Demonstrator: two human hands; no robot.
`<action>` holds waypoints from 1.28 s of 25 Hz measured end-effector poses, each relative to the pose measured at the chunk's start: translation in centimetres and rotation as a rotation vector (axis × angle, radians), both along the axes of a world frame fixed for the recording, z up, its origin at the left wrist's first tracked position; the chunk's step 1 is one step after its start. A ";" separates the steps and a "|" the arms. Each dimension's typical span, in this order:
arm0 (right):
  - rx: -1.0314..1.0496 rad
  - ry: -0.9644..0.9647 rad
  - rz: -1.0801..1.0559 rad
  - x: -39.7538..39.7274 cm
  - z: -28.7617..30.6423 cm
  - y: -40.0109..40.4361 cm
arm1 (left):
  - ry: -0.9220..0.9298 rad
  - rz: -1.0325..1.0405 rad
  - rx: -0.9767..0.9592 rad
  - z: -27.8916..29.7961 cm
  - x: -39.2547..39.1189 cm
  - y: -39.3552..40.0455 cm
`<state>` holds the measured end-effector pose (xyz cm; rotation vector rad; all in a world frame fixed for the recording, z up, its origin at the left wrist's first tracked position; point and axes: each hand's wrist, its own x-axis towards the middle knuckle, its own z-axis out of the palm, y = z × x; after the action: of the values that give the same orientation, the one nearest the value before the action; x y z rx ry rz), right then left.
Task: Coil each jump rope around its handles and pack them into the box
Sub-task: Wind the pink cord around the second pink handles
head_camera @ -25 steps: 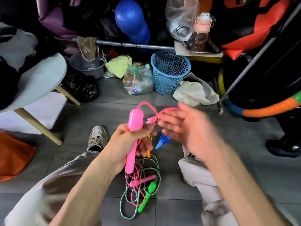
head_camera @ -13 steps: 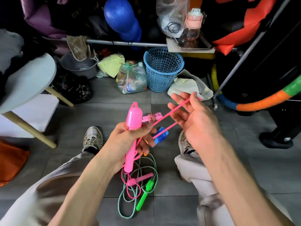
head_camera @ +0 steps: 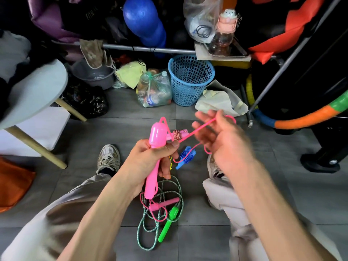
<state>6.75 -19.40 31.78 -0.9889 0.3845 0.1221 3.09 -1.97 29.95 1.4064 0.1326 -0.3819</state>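
My left hand [head_camera: 148, 162] grips a pink jump-rope handle [head_camera: 156, 136] upright in front of me. Its thin pink rope [head_camera: 197, 128] runs up to the right and loops around the spread fingers of my right hand [head_camera: 222, 140], which is blurred. The rope's other pink handle [head_camera: 163, 203] lies on the floor between my legs, on a loose green-and-white rope [head_camera: 160, 232] with a green handle [head_camera: 167, 225]. A coiled blue rope [head_camera: 185, 157] and a bundle wound with red-white cord [head_camera: 177, 134] lie on the floor behind my hands.
A blue mesh basket [head_camera: 190, 87], a bag of bottles [head_camera: 154, 91] and a grey basin [head_camera: 94, 76] stand at the back. A round grey table [head_camera: 37, 91] is at left over a white box-like block [head_camera: 43, 129]. A hoop [head_camera: 301, 119] is at right.
My right hand has drawn the pink rope out to the right and lifted it, with the loop now around its fingers. The left hand keeps the handle in place.
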 end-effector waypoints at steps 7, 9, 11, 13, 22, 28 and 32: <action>0.083 0.219 0.324 -1.6 -0.3 0.9 | -0.033 0.000 -0.011 -0.3 -0.3 -0.3; -0.023 0.191 0.466 -2.9 -1.3 3.1 | -0.040 0.012 -0.011 -0.3 -0.3 -0.4; -0.064 0.144 0.374 -2.7 -1.2 3.6 | -0.032 -0.015 -0.004 -0.3 -0.2 -0.4; -0.006 0.089 0.176 -1.5 -0.4 2.2 | -0.009 -0.065 0.031 -0.3 -0.3 -0.3; 0.028 0.310 0.376 -2.0 -0.2 1.3 | -0.008 0.033 0.003 -0.7 -0.4 -0.1; 0.046 0.168 0.189 -1.3 -0.5 2.0 | -0.012 -0.033 0.040 -0.6 -0.6 -0.5; 0.115 0.127 -0.123 0.7 0.7 -1.8 | -0.006 -0.001 0.046 -0.7 -0.5 -0.2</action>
<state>7.44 -21.24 32.52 -0.8444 0.5474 0.0945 2.63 -2.14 29.27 1.4531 0.1371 -0.3774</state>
